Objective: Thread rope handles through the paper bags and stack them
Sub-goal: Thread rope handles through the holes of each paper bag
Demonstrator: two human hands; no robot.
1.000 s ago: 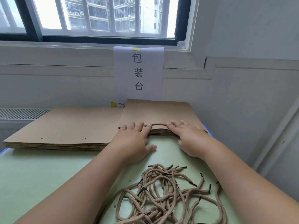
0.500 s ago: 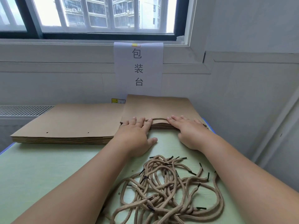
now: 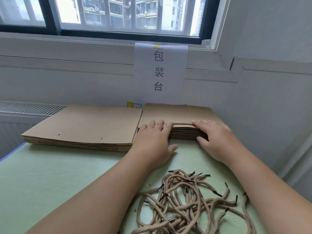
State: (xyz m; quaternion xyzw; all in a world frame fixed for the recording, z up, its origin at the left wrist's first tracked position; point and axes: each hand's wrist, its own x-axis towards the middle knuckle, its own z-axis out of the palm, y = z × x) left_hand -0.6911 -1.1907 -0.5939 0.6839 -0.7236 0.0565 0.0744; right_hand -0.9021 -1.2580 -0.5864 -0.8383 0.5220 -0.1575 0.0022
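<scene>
Two stacks of brown paper bags are seen at mid-frame on the green desk (image 3: 50, 174), side by side under the white sign (image 3: 160, 71) taped to the wall. The left stack (image 3: 87, 122), wider and flat, is marked by small punched holes (image 3: 59, 134) near its front edge. The right stack (image 3: 177, 114) is pressed at its near edge by both hands. The left hand (image 3: 152, 139) is laid flat, fingers on top and thumb spread over the desk. The right hand (image 3: 214, 137) is laid with fingers on top and thumb set against the stack's front. The hands are kept apart. Tangled tan ropes (image 3: 179, 208) with dark tips are spread at lower right, between the forearms.
</scene>
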